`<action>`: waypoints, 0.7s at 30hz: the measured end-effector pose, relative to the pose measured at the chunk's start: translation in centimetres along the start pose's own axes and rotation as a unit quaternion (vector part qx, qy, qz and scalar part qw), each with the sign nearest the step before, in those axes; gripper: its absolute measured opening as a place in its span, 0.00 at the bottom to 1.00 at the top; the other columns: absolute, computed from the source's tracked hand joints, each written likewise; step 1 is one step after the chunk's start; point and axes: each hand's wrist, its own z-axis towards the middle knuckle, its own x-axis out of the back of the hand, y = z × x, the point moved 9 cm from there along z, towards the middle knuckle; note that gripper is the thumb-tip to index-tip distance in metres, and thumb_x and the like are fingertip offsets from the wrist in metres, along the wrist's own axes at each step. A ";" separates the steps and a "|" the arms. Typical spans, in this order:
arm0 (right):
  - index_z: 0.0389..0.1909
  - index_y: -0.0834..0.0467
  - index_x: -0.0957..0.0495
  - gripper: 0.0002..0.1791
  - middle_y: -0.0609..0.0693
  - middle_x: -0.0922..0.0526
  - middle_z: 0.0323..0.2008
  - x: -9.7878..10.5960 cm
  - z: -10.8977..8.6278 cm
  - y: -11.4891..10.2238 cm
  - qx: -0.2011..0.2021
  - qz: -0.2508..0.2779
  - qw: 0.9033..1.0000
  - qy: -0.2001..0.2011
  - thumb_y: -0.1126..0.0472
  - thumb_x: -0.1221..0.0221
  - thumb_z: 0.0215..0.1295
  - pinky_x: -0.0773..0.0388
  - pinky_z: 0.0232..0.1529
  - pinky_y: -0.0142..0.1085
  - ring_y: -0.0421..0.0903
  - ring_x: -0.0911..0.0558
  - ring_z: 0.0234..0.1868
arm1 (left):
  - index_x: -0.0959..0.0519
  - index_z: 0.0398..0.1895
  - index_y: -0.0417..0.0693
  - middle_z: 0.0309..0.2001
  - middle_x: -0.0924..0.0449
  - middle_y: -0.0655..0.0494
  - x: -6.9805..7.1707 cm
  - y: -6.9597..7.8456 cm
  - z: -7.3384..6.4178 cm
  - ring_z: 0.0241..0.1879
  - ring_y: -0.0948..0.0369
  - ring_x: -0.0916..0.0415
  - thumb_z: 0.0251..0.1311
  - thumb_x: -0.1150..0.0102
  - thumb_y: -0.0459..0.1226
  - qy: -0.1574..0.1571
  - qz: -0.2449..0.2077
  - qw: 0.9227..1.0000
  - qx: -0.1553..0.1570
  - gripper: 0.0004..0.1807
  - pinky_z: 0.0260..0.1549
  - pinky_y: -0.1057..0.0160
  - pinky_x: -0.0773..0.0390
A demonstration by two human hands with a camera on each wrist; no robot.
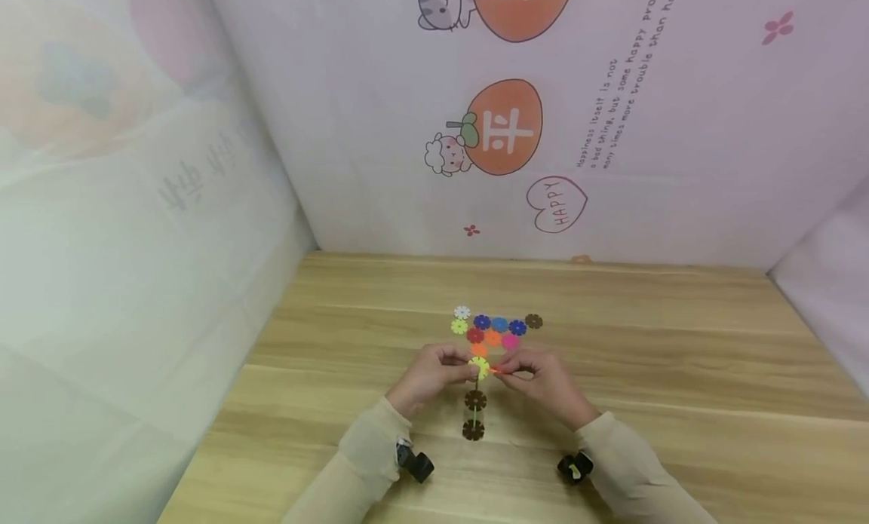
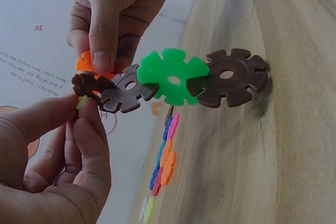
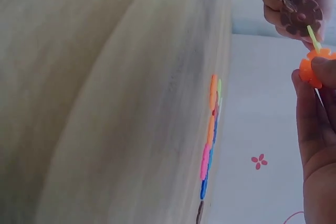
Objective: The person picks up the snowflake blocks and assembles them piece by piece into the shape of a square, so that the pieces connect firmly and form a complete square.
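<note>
A chain of notched plastic discs, shaped like snowflake building pieces, hangs between the two hands. Its brown end disc (image 2: pixel 228 85) joins a green disc (image 2: pixel 168 66), followed by two more brown discs and a yellow disc (image 1: pixel 480 364). My left hand (image 1: pixel 434 375) pinches the chain near the yellow disc, between thumb and fingers. From the other side my right hand (image 1: pixel 546 381) pinches an orange disc (image 3: pixel 308 72) by thumb and fingertips. The orange disc's edge meets the yellow one; whether their slots interlock I cannot tell.
Loose discs lie flat on the wooden table (image 1: pixel 679 343) beyond the hands, among them a white disc (image 1: pixel 462 312), a pink disc (image 1: pixel 511 342) and a brown disc (image 1: pixel 533 321). Printed cloth (image 1: pixel 380 132) stands behind the table and along its sides.
</note>
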 end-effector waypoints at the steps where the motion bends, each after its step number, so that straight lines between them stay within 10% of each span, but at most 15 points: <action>1: 0.33 0.58 0.14 0.07 0.46 0.12 0.37 0.0 0.0 -0.1 0.007 -0.007 1.000 0.004 0.72 0.32 0.56 0.17 0.46 0.31 0.40 0.15 0.42 | 0.17 0.44 0.39 0.37 0.14 0.53 0.0 0.0 0.0 0.37 0.62 0.17 0.59 0.33 0.35 0.001 0.001 1.000 0.000 0.12 0.50 0.53 0.17; 17: 0.33 0.55 0.15 0.12 0.46 0.11 0.36 -0.6 0.3 -2.1 0.118 -0.065 0.991 0.012 0.74 0.30 0.51 0.15 0.42 0.33 0.41 0.14 0.39 | 0.17 0.44 0.35 0.36 0.14 0.53 0.4 -0.1 -0.6 0.35 0.61 0.17 0.60 0.34 0.33 0.005 -0.031 1.000 0.005 0.11 0.52 0.50 0.19; 21: 0.40 0.57 0.16 0.14 0.48 0.13 0.39 -0.8 1.0 -1.4 0.081 -0.106 0.991 -0.024 0.72 0.30 0.53 0.15 0.45 0.37 0.44 0.14 0.41 | 0.17 0.46 0.37 0.39 0.14 0.51 1.0 -0.4 -0.4 0.37 0.60 0.16 0.60 0.33 0.34 0.012 -0.021 1.000 0.012 0.13 0.52 0.52 0.19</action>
